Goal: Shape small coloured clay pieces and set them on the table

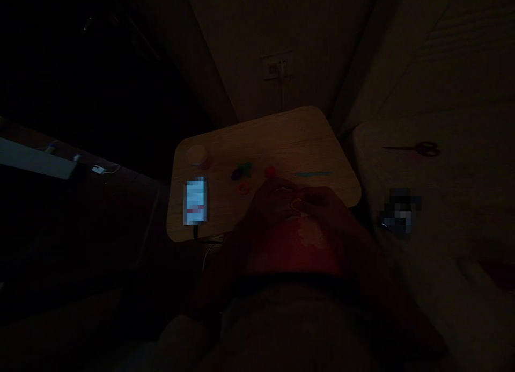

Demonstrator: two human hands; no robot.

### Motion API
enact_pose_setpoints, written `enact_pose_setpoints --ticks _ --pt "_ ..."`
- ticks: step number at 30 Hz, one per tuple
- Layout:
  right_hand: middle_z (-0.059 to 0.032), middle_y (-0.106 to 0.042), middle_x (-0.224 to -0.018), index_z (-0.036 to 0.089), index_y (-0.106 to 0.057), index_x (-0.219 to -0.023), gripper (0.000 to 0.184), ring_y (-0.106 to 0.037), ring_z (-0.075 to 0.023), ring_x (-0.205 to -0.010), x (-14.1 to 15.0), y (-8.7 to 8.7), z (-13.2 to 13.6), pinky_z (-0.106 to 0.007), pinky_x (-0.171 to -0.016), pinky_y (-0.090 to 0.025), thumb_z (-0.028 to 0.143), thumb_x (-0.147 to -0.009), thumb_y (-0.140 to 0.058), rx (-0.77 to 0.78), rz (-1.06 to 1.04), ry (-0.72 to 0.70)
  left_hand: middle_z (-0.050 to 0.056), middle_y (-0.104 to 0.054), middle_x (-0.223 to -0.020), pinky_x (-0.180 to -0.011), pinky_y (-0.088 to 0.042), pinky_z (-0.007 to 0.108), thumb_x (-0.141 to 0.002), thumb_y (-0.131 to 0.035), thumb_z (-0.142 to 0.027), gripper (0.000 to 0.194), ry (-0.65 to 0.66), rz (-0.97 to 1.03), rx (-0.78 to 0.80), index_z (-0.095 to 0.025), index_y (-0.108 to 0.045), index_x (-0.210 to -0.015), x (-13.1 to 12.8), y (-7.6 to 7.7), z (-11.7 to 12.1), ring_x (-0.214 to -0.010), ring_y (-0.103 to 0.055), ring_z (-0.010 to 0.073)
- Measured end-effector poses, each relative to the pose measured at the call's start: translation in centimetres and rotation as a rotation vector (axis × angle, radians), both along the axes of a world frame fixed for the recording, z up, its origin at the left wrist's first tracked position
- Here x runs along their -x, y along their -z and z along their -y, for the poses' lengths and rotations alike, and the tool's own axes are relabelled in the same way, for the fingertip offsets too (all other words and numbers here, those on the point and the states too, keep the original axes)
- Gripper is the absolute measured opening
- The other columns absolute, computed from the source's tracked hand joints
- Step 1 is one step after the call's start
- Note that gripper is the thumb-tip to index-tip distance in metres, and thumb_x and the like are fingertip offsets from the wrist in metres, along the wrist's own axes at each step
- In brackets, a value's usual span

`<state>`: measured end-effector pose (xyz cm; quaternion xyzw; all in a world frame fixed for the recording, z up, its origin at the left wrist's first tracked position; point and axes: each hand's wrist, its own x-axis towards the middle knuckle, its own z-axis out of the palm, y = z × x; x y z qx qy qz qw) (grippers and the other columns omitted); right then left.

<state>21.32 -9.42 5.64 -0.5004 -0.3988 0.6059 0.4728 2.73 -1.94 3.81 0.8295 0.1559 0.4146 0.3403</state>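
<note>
The scene is very dark. My left hand [271, 197] and my right hand [322, 203] meet over the near edge of a small wooden table [257, 138]. Between their fingertips is a small pale-orange rounded piece [296, 203], pinched by my right hand; its material is unclear. My left fingers curl close against it, partly hidden in shadow. Just beyond my left hand lie a red lump [270, 171], an orange ring-shaped piece [243, 188], a green piece [245, 169] and a dark piece [236, 174]. Past my right hand lies a flat blue-green strip [313, 174].
A lit phone [195, 201] with a cable lies on the table's left side, below a round-lidded container [197, 155]. Scissors [416, 148] and a blurred dark object [400, 213] rest on a surface to the right. A wall socket [277, 66] has a cord plugged in.
</note>
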Motion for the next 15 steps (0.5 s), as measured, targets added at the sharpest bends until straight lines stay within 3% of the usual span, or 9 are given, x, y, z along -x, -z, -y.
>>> enact_pose_setpoints --ticks 3,7,15 --pt "-0.0027 -0.075 -0.078 0.018 -0.079 -0.074 0.036 -0.064 -0.0163 -0.070 -0.21 -0.12 -0.15 -0.029 -0.067 -0.049 0.052 -0.070 -0.092 -0.015 0.053 -0.048 0.006 -0.076 -0.113 -0.096 -0.060 0.042 -0.092 -0.081 -0.043 0.025 0.013 0.018 0.025 -0.025 -0.078 -0.110 -0.02 -0.05 -0.12 -0.105 -0.073 0.0208" --pt "-0.0037 -0.076 -0.082 0.019 -0.080 -0.075 0.036 -0.066 -0.0175 -0.073 0.06 -0.01 -0.23 -0.030 -0.068 -0.051 0.052 -0.069 -0.092 -0.031 0.068 -0.007 0.006 -0.077 -0.110 -0.094 -0.060 0.041 -0.093 -0.080 -0.042 0.024 -0.011 0.044 -0.014 -0.024 -0.078 -0.109 -0.23 -0.22 -0.11 -0.104 -0.073 0.0209" --pt "-0.0009 -0.071 -0.069 0.018 -0.075 -0.067 0.037 -0.061 -0.0139 -0.062 0.25 -0.42 -0.30 -0.028 -0.060 -0.048 0.048 -0.062 -0.095 -0.005 0.022 0.012 0.006 -0.079 -0.112 -0.097 -0.060 0.041 -0.097 -0.076 -0.041 0.020 -0.060 -0.004 -0.077 -0.026 -0.081 -0.109 -0.12 -0.75 0.17 -0.105 -0.074 0.0203"
